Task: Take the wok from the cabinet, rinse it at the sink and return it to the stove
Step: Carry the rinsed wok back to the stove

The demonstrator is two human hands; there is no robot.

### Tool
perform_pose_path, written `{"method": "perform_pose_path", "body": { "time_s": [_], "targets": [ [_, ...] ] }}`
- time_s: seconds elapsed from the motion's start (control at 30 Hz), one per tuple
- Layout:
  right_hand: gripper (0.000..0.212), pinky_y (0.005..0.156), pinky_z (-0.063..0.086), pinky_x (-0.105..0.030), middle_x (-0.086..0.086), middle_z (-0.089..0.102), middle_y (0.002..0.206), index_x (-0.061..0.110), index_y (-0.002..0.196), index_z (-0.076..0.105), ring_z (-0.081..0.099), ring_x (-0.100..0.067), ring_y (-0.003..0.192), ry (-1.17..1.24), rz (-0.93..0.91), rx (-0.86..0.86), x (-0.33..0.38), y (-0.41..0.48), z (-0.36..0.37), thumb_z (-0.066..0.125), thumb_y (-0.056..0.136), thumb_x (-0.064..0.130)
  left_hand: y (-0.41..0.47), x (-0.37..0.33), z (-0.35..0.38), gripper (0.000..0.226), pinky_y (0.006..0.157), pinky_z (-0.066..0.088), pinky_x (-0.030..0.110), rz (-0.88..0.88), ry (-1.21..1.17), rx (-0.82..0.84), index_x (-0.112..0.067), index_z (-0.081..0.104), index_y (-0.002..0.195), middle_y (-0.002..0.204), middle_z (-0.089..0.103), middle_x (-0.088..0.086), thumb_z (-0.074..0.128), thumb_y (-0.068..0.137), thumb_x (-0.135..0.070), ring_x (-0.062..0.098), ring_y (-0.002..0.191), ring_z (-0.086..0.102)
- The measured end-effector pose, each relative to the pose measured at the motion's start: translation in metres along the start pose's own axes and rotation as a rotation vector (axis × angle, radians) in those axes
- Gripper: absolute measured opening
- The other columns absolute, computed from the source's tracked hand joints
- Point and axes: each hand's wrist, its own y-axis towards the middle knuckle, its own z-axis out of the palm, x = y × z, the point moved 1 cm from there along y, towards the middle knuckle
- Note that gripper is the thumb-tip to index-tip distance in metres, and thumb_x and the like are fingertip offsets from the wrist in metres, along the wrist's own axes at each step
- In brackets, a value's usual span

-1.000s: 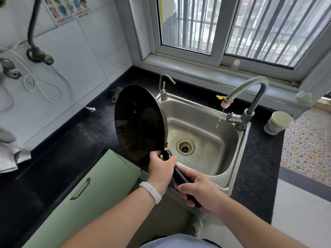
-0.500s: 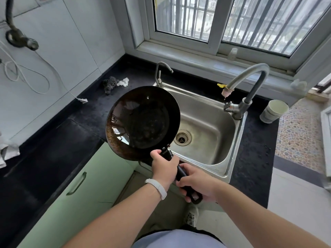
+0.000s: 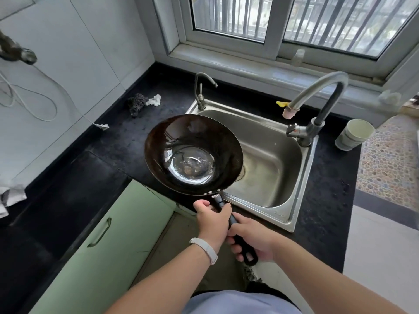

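Black counter (image 3: pixel 108 159): scrubber (image 3: pixel 136 104), cups (image 3: pixel 354 134).

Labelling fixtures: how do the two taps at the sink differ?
The main faucet is tall and thick, with a side lever and a pink tip; the small tap is short, thin and plain. The main faucet stands at the sink's right edge, the small tap at its back-left corner. Both are metal goosenecks, with no water seen running.

bright window (image 3: pixel 294 21) daylight, edges warped

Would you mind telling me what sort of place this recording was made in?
Most likely a small home kitchen: a stainless steel sink with a gooseneck faucet sits in a black countertop under a barred window, and both hands hold a wok.
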Motion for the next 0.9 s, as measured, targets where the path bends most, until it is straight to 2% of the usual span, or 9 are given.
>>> {"method": "perform_pose_path", "body": {
  "time_s": [0.07,0.13,0.23,0.33,0.5,0.63,0.73,0.9],
  "targets": [
    [0.032,0.044,0.035,-0.026,-0.004,0.048,0.069,0.008,0.123,0.041,0.039,-0.016,0.05,0.007,-0.009,0.019,0.0,0.001,-0.004,0.047,0.092,0.004,0.002,0.003,0.005,0.042,0.057,0.048,0.023,-0.097,-0.116,0.025,-0.007,0.046,0.109,0.092,0.067,0.009,0.074,0.08,-0.02,0.018,0.074,0.061],
    [0.031,0.045,0.033,-0.027,-0.004,0.046,0.068,0.011,0.121,0.042,0.038,-0.015,0.05,0.006,-0.015,0.041,0.003,0.001,-0.012,0.046,0.091,0.005,0.006,0.002,0.012,0.034,0.062,0.051,0.028,-0.22,-0.261,0.118,-0.003,0.056,0.107,0.096,0.069,0.013,0.073,0.082,-0.018,0.019,0.075,0.063],
    [0.037,0.045,0.033,-0.026,-0.003,0.045,0.066,0.017,0.128,0.042,0.037,-0.014,0.049,0.006,0.003,0.058,0.008,0.003,-0.026,0.046,0.092,0.005,0.014,-0.009,0.019,0.011,0.059,0.054,0.029,-0.316,-0.416,0.305,-0.007,0.058,0.099,0.087,0.068,0.011,0.062,0.09,-0.003,0.021,0.073,0.066],
    [0.042,0.044,0.034,-0.025,-0.002,0.045,0.064,0.03,0.129,0.044,0.038,-0.014,0.048,0.002,0.007,0.089,0.016,0.002,-0.037,0.045,0.095,0.005,0.022,-0.02,0.025,0.019,0.065,0.055,0.033,-0.332,-0.458,0.376,-0.012,0.054,0.1,0.087,0.068,0.01,0.058,0.09,0.004,0.022,0.077,0.066],
    [0.046,0.046,0.03,-0.029,-0.002,0.047,0.062,0.043,0.12,0.046,0.04,-0.014,0.048,-0.081,-0.02,0.114,0.026,-0.001,-0.047,0.046,0.094,0.005,0.017,-0.028,0.031,0.025,0.063,0.057,0.032,-0.335,-0.494,0.328,-0.012,0.054,0.107,0.084,0.069,0.007,0.06,0.089,0.005,0.016,0.072,0.069],
    [0.038,0.043,0.033,-0.026,-0.001,0.048,0.061,0.037,0.115,0.048,0.041,-0.015,0.047,-0.123,-0.021,0.178,0.033,-0.008,-0.05,0.047,0.096,0.004,0.005,-0.03,0.028,0.024,0.07,0.056,0.036,-0.313,-0.579,0.283,-0.013,0.057,0.106,0.081,0.069,0.007,0.061,0.089,0.004,0.02,0.077,0.069],
    [0.041,0.042,0.036,-0.027,-0.003,0.048,0.063,0.037,0.121,0.046,0.042,-0.016,0.048,-0.178,-0.026,0.239,0.04,-0.011,-0.045,0.05,0.095,0.005,-0.004,-0.034,0.018,0.024,0.076,0.056,0.04,-0.27,-0.632,0.254,-0.012,0.057,0.108,0.08,0.069,0.007,0.06,0.09,0.003,0.023,0.083,0.067],
    [0.038,0.043,0.035,-0.028,-0.004,0.049,0.064,0.029,0.124,0.046,0.043,-0.017,0.048,-0.253,-0.028,0.327,0.054,-0.015,-0.021,0.05,0.096,0.004,-0.019,-0.044,-0.009,0.024,0.071,0.058,0.036,-0.189,-0.741,0.186,-0.012,0.055,0.109,0.083,0.065,0.008,0.058,0.091,0.004,0.021,0.079,0.068]
  ]
}}
